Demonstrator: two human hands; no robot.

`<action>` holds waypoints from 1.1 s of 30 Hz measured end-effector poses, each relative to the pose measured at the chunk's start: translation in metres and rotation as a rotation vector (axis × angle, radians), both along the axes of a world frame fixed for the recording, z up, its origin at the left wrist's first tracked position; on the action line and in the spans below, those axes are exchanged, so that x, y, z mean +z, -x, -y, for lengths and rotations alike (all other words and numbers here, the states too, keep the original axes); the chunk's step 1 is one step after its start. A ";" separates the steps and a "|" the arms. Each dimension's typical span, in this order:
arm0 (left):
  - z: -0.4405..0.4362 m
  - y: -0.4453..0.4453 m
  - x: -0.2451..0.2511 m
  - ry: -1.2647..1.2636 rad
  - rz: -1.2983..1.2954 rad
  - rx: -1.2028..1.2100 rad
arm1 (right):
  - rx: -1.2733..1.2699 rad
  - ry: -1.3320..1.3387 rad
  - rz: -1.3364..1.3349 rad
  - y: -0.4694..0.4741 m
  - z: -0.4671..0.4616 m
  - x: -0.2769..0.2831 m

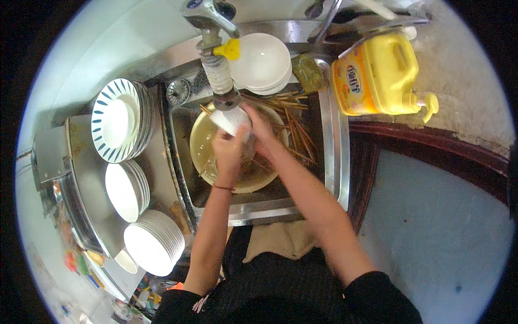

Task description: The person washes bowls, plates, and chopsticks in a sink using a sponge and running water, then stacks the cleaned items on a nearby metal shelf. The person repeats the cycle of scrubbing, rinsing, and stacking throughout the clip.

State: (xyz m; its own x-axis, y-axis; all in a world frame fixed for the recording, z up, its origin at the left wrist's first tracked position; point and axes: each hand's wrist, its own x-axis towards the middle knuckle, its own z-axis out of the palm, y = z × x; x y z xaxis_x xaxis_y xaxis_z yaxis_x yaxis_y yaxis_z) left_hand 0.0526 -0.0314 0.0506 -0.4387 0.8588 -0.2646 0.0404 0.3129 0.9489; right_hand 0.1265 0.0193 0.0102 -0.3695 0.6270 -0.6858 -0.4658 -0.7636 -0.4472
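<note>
My left hand (229, 150) and my right hand (261, 131) are close together under the tap (226, 97), above a round pale basin (199, 156) of cloudy water. Between them and the tap outlet is a white, streaked shape (231, 120); whether it is a dish or a spray of water I cannot tell. The left fingers are curled, and the right hand lies along the other side. Blur hides what the palms hold. A pair of chopstick tips (205, 109) pokes out to the left of the white shape. Several wooden chopsticks (298, 133) lie loose beside the basin, in the steel sink (336, 154).
Stacked patterned plates (115, 121), white bowls (127, 190) and more white dishes (153, 243) stand along the left counter. Behind the sink are white bowls (261, 60), a green scouring pad (307, 73) and a strainer (178, 92). A yellow pump bottle (380, 75) is at the right.
</note>
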 end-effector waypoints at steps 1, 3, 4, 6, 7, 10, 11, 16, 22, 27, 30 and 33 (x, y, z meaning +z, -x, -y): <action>0.002 0.007 0.006 -0.019 0.399 0.074 | 0.098 -0.117 0.069 -0.008 -0.002 0.002; -0.005 0.028 0.016 -0.041 1.232 0.180 | 0.265 -0.386 0.212 -0.012 -0.012 0.003; -0.008 0.028 0.016 0.010 1.099 0.285 | 0.314 -0.437 0.181 -0.010 -0.014 0.003; -0.022 0.026 0.007 -0.023 0.871 0.353 | 0.126 -0.276 0.071 0.000 -0.013 0.004; -0.027 0.023 0.000 -0.026 0.764 0.375 | 0.037 -0.190 0.009 0.009 -0.009 0.006; -0.017 0.015 -0.024 0.073 -0.628 0.040 | -0.076 -0.004 -0.011 0.020 0.010 0.017; -0.016 0.016 -0.033 0.101 -0.796 -0.028 | -0.082 -0.028 0.018 0.020 0.016 0.023; 0.008 0.029 -0.059 0.070 -0.559 -0.134 | 0.009 -0.563 0.426 0.010 0.043 0.042; 0.031 0.024 -0.032 -0.077 -0.435 -0.373 | 0.556 -0.765 0.357 -0.004 0.012 0.022; 0.016 0.035 0.001 0.035 -0.222 -0.523 | 0.707 -0.761 0.367 -0.002 -0.021 0.021; 0.001 0.039 0.003 -0.182 -0.352 -0.523 | 0.704 -0.630 0.266 0.007 -0.019 0.027; -0.009 0.038 0.001 -0.023 -0.681 -0.607 | 0.420 -0.516 0.567 0.016 -0.006 0.028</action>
